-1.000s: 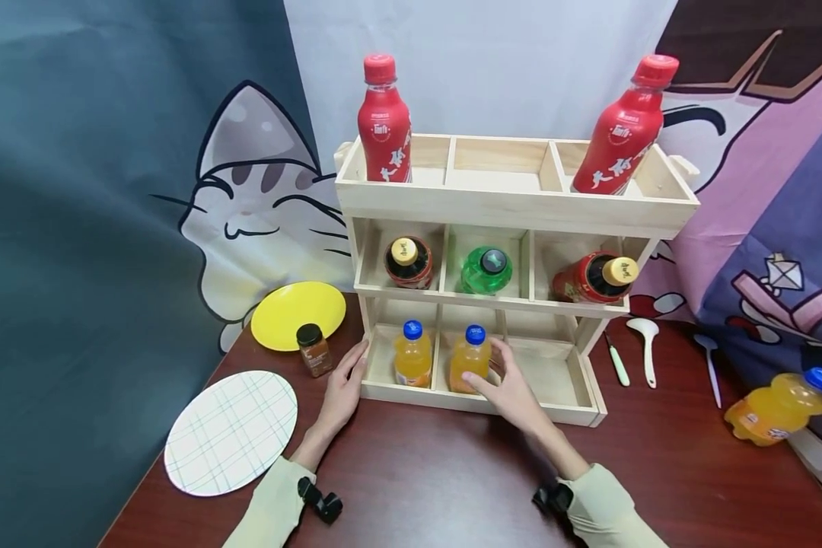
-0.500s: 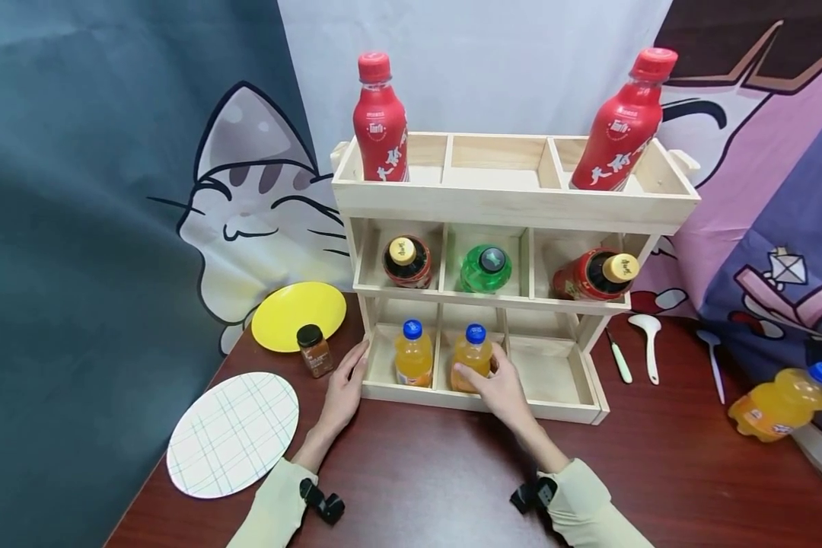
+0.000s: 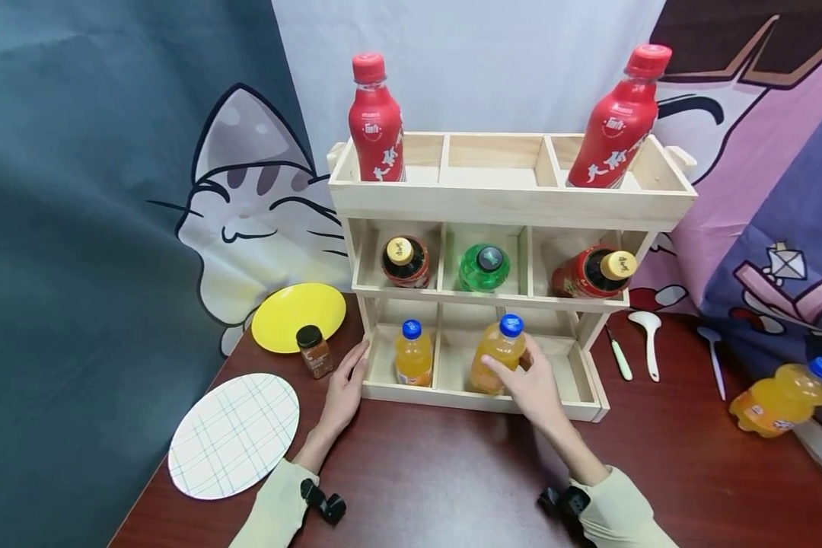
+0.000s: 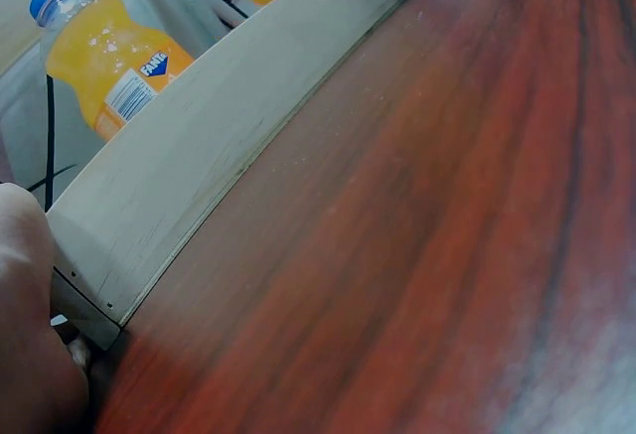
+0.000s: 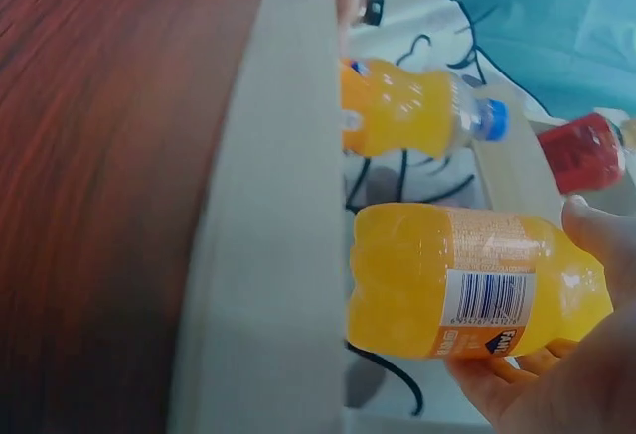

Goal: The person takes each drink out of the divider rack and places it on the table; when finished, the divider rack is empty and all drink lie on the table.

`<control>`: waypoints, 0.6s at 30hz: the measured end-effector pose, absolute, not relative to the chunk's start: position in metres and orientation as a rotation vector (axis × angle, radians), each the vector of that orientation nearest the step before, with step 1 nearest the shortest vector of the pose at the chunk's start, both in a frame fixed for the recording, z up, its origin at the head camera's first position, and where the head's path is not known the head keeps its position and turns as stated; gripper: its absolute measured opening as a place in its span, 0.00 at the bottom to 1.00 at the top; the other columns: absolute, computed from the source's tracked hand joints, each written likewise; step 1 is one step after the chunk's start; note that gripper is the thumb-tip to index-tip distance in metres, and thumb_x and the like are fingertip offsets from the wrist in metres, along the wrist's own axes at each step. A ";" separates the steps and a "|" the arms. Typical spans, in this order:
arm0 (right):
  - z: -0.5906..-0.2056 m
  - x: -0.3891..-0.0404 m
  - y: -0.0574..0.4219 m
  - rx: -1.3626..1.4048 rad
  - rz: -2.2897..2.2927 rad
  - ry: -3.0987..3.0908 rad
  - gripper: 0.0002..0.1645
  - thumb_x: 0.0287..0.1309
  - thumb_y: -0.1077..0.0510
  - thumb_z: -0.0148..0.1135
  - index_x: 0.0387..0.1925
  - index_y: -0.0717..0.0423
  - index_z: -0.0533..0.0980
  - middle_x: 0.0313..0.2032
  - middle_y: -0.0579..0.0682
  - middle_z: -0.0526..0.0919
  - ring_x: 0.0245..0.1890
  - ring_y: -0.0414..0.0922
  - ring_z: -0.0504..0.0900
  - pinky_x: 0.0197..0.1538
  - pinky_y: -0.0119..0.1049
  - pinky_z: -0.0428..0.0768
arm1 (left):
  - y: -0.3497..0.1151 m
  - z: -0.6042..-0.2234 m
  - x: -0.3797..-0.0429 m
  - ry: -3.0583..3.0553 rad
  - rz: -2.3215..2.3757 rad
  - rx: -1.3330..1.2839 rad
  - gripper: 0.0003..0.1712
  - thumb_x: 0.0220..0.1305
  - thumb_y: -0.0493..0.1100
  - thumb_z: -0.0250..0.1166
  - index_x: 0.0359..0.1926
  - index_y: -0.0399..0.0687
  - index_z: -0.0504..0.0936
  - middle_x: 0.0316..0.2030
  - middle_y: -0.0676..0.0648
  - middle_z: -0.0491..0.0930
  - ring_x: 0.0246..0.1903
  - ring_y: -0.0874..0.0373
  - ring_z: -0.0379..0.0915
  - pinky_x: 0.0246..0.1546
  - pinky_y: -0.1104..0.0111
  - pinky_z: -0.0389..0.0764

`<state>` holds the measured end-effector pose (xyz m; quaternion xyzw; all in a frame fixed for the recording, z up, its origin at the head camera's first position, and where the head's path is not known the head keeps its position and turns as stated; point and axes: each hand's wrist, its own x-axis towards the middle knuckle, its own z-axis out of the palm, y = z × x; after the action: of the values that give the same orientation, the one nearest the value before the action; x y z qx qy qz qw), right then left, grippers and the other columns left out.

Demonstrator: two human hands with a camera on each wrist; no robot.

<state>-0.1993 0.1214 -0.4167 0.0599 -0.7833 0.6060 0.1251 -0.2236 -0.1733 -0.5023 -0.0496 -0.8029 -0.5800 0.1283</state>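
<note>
My right hand (image 3: 530, 380) grips an orange soda bottle (image 3: 498, 354) with a blue cap, thumb on the near side. The bottle leans right and overlaps the divider between the middle and right compartments of the bottom tier. In the right wrist view, fingers curl round the soda bottle (image 5: 447, 285) beside its barcode label. My left hand (image 3: 342, 392) rests against the lower left corner of the wooden shelf (image 3: 514, 204), fingers along its side. A second orange soda bottle (image 3: 413, 358) stands upright in the bottom left compartment; the left wrist view shows that bottle (image 4: 114, 57) behind the front board.
Dark bottles with gold caps (image 3: 406, 262) and a green bottle (image 3: 484, 268) occupy the middle tier. Two red bottles (image 3: 377, 133) are on top. Left: yellow plate (image 3: 294, 320), spice jar (image 3: 313, 352), checked oval plate (image 3: 236, 438). Right: white ladle (image 3: 649, 342), lying orange bottle (image 3: 784, 399).
My right hand has taken hold of the middle orange soda bottle and shifted it right, tilting it. My left hand has stayed at the shelf's corner.
</note>
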 end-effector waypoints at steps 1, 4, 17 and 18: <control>-0.414 -0.198 0.126 0.173 1.744 -2.275 0.29 0.44 0.60 0.69 0.51 0.57 0.70 0.43 0.54 0.79 0.40 0.32 0.76 0.44 0.26 0.75 | -0.173 -0.502 -0.224 -2.336 -1.688 -0.144 0.22 0.67 0.41 0.49 0.61 0.43 0.66 0.62 0.42 0.63 0.64 0.50 0.55 0.64 0.55 0.55; -0.413 -0.196 0.142 0.178 1.683 -2.260 0.29 0.45 0.60 0.68 0.51 0.56 0.70 0.42 0.52 0.78 0.40 0.31 0.76 0.43 0.24 0.75 | -0.173 -0.503 -0.226 -2.340 -1.686 -0.138 0.22 0.67 0.41 0.48 0.62 0.43 0.66 0.63 0.42 0.63 0.64 0.50 0.55 0.64 0.55 0.56; -0.407 -0.183 0.219 -0.081 1.488 -2.250 0.28 0.46 0.60 0.68 0.50 0.55 0.70 0.36 0.34 0.76 0.33 0.30 0.77 0.30 0.22 0.77 | -0.177 -0.513 -0.231 -2.346 -1.707 -0.122 0.22 0.67 0.44 0.49 0.62 0.49 0.66 0.63 0.45 0.62 0.64 0.52 0.55 0.64 0.54 0.55; -0.410 -0.184 0.228 -0.116 1.467 -2.247 0.28 0.46 0.59 0.68 0.51 0.53 0.70 0.36 0.35 0.76 0.33 0.31 0.77 0.30 0.22 0.76 | -0.178 -0.517 -0.233 -2.348 -1.705 -0.118 0.22 0.67 0.45 0.49 0.62 0.51 0.66 0.63 0.47 0.62 0.64 0.53 0.55 0.64 0.55 0.55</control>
<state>-0.1843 0.2281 -0.4103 -0.0422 -0.8149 0.5322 0.2258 -0.2331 -0.1776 -0.5171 -0.0402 -0.8029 -0.5829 0.1184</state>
